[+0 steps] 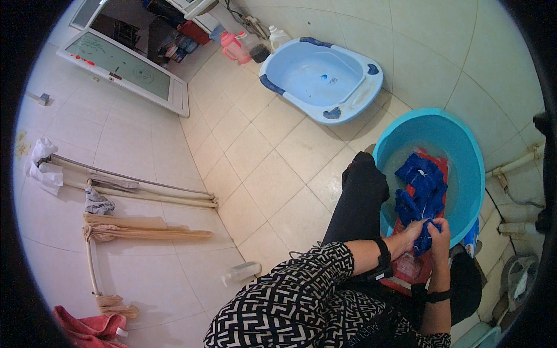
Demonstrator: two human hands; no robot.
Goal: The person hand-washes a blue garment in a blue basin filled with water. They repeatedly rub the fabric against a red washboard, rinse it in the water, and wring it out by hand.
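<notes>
My left hand and my right hand are close together, both gripping one end of a wet dark-blue cloth garment. Its bulk lies bunched over a red washboard, which leans in a round turquoise plastic tub. Cloudy water shows around the garment inside the tub. The washboard's lower end comes out over the tub's near rim, between my legs. Part of the garment is hidden by my fingers.
A light-blue baby bathtub stands on the tiled floor beyond my knee. Near it are a pink thermos jug and a white bottle. Pipes run along the right wall. Cloths hang from a rail at left.
</notes>
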